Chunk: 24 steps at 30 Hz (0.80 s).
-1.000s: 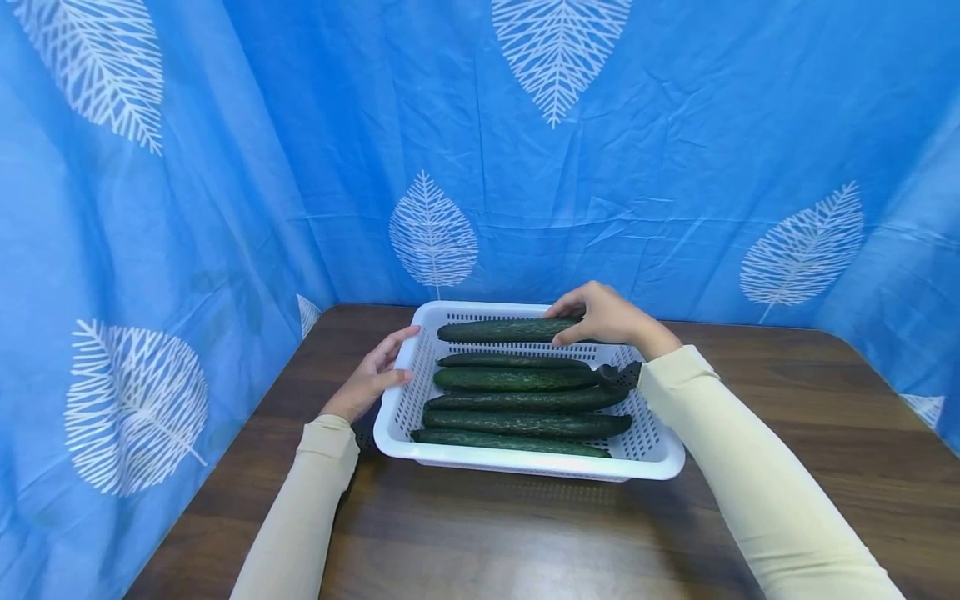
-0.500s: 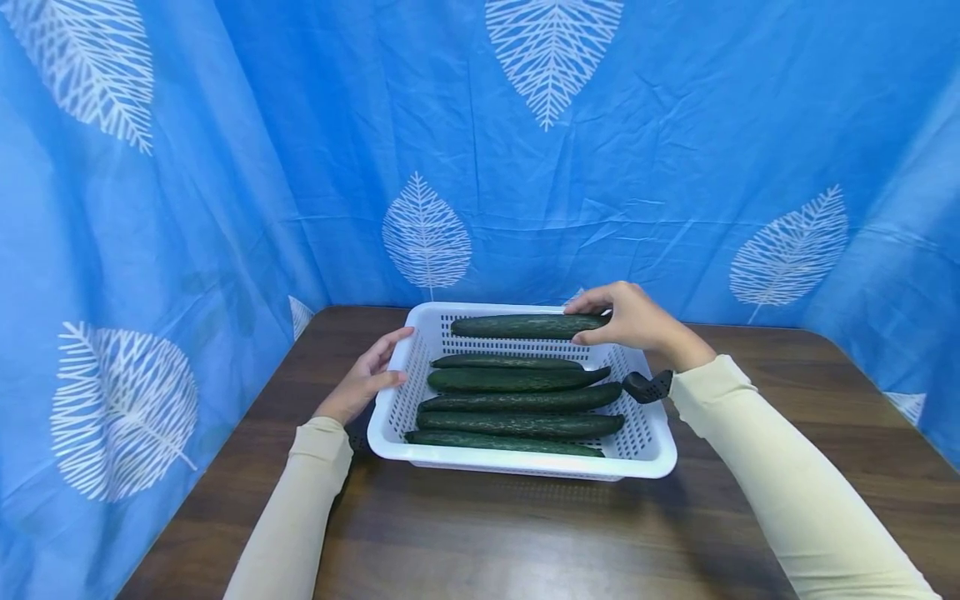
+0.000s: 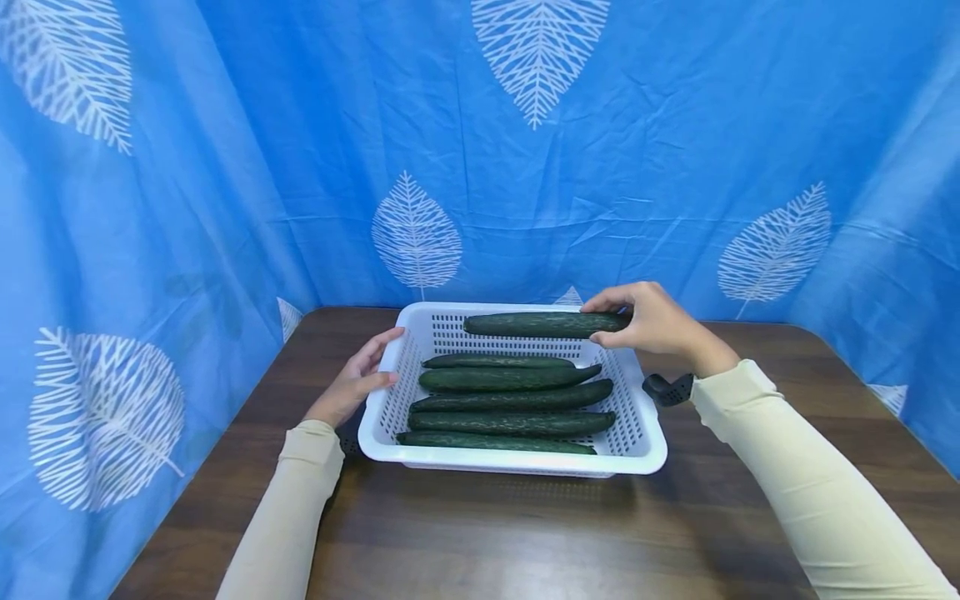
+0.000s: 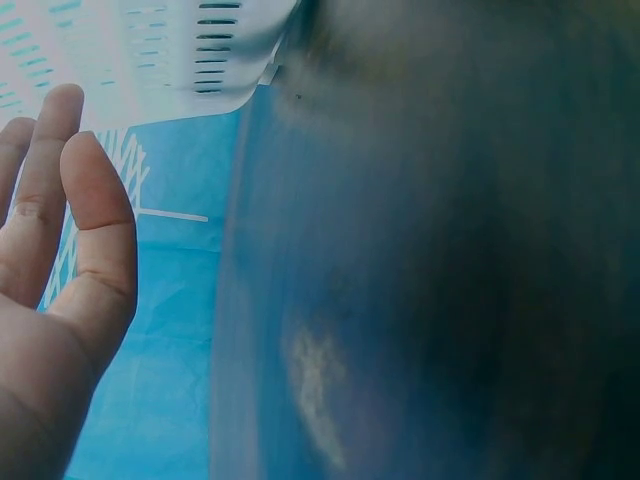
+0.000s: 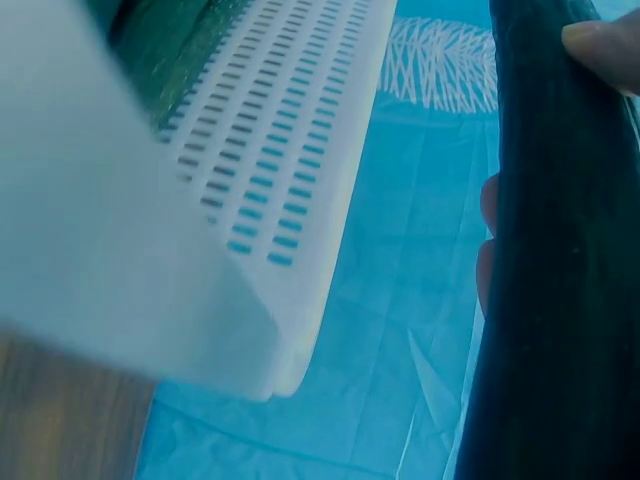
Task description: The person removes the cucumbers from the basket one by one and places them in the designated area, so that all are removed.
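Near the basket [image 3: 517, 459], the right hand [image 3: 654, 321] (partly curled) pinches a cucumber [image 3: 528, 325].

Even light is filling the head view, with glare glowing on the wooden tabletop [image 3: 525, 571] at six o'clock! Left wrist: three o'clock is smearing into murky blur. Right wrist: the white plastic basket [image 5: 100, 220] is blurring at nine, the cucumber [image 5: 570, 250] lying dark at three.
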Each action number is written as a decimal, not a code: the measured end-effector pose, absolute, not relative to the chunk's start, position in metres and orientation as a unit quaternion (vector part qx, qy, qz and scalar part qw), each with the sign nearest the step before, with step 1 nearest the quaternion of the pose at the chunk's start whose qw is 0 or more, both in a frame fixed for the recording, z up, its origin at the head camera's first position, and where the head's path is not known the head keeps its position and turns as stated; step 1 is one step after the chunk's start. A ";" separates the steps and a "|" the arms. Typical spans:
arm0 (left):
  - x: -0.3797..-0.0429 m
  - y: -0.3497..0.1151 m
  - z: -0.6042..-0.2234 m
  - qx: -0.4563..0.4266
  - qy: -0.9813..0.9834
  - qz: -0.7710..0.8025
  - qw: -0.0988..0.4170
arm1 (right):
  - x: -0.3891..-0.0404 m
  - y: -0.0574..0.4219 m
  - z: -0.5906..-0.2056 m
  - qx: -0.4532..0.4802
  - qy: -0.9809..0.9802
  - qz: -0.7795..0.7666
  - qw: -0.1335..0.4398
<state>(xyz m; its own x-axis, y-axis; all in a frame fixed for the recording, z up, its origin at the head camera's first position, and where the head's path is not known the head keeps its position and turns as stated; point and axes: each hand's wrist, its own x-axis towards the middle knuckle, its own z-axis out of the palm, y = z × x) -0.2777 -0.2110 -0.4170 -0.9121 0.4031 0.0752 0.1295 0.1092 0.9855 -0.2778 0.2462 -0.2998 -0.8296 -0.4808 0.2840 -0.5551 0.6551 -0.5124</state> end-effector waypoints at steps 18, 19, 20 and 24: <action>-0.276 -0.209 -0.416 0.176 0.740 0.640 0.109 | -0.269 0.273 -0.304 0.282 -0.904 0.305 0.096; -0.276 -0.209 -0.416 0.175 0.740 0.640 0.109 | -0.268 0.275 -0.304 0.277 -0.906 0.306 0.092; -0.276 -0.210 -0.416 0.173 0.741 0.639 0.109 | -0.268 0.276 -0.304 0.272 -0.908 0.306 0.088; -0.275 -0.209 -0.415 0.170 0.742 0.639 0.111 | -0.266 0.284 -0.302 0.241 -0.918 0.309 0.069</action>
